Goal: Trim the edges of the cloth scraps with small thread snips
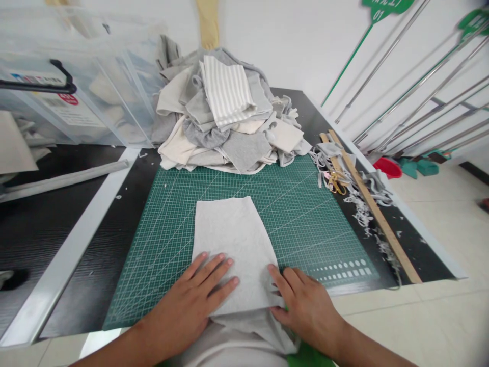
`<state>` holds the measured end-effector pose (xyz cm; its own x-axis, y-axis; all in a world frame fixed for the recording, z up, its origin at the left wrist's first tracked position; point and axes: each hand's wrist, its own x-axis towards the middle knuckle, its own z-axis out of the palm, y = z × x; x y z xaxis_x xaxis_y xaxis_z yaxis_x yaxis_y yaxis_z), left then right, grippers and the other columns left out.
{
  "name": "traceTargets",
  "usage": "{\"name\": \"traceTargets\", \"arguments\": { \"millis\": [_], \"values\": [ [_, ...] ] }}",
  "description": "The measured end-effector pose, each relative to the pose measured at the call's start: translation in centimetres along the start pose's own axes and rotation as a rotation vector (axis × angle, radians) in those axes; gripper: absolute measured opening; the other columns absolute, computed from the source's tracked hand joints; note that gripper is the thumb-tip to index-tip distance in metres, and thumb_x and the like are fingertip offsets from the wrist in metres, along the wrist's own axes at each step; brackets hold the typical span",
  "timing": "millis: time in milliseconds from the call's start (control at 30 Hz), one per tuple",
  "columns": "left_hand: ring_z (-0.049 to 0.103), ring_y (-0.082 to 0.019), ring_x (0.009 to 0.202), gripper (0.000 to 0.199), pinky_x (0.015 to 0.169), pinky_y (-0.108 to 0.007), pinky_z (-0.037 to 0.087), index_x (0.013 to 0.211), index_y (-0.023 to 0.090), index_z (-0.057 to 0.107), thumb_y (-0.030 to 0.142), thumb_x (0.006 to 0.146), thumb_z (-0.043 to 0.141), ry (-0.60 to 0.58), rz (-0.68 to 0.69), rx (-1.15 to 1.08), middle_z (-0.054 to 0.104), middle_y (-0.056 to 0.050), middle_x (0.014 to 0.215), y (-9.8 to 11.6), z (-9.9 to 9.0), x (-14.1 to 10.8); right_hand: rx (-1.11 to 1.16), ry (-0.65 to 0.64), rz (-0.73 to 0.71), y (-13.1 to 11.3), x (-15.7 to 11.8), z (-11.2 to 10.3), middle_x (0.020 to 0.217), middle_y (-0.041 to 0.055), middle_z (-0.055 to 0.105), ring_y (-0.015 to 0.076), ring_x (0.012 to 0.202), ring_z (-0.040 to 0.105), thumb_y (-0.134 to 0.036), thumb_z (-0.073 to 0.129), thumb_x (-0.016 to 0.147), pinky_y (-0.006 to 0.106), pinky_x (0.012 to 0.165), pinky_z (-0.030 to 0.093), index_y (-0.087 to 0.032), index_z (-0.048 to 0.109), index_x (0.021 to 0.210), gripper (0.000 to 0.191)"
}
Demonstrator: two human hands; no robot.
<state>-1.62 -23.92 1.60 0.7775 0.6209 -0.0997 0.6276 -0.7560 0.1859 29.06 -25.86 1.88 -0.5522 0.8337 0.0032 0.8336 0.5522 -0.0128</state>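
A light grey piece of fabric [234,229] lies flat on the green cutting mat [153,239], its near end hanging over the table's front edge. My left hand [198,293] rests palm down on its left side with the fingers spread. At the fabric's right edge, my right hand [305,306] is closed, gripping the edge between thumb and fingers; the curled fingers are partly hidden. Below both hands, more grey cloth [244,326] hangs in loose folds near my body.
A heap of grey and cream cloth [244,148] with a striped piece on top stands behind. Left is a clear plastic bin [114,66]. Along the right lie a wooden ruler [376,214], gold-handled scissors [336,183] and fabric scraps [359,209]. Several poles [405,86] lean against the wall.
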Motion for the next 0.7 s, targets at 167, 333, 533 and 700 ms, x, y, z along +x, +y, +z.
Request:
{"name": "traceTargets", "arguments": {
  "millis": [167,333,533,700],
  "values": [
    [0.014,-0.033,0.152,0.094,0.124,-0.057,0.01,0.157,0.034,0.014,0.057,0.082,0.067,-0.014,0.024,-0.059,0.005,-0.005,0.167,-0.6,-0.2,0.0,-0.039,0.117,-0.084,0.6,-0.5,0.6,0.091,0.0082,0.064,0.0245,0.078,0.059,-0.048,0.078,0.074,0.037,0.063,0.048,-0.011,0.056,0.129,0.07],
    [0.01,-0.028,0.153,0.081,0.125,-0.052,0.004,0.157,0.033,0.016,0.05,0.09,0.059,-0.008,-0.008,-0.03,0.007,-0.002,0.167,-0.5,-0.1,0.2,-0.048,0.255,-0.221,1.7,-0.6,1.6,0.079,0.006,0.062,0.0219,0.071,0.056,-0.06,0.061,0.086,0.036,0.06,0.042,-0.013,0.064,0.115,0.055],
    [0.009,-0.028,0.153,0.082,0.125,-0.051,-0.002,0.155,0.031,0.022,0.045,0.087,0.064,-0.005,-0.033,0.002,0.01,-0.003,0.167,0.1,0.0,0.5,-0.067,0.327,-0.299,2.1,-0.8,1.9,0.075,0.0045,0.062,0.0206,0.07,0.054,-0.057,0.061,0.088,0.035,0.06,0.039,-0.014,0.066,0.109,0.048],
    [0.015,-0.03,0.152,0.076,0.125,-0.053,0.004,0.154,0.029,0.026,0.037,0.087,0.062,0.026,-0.037,0.046,0.016,-0.006,0.166,0.6,0.4,0.4,-0.068,0.336,-0.321,2.1,-0.7,1.8,0.074,0.004,0.061,0.0194,0.07,0.054,-0.053,0.061,0.089,0.035,0.06,0.039,-0.015,0.067,0.106,0.042]
  ]
}}
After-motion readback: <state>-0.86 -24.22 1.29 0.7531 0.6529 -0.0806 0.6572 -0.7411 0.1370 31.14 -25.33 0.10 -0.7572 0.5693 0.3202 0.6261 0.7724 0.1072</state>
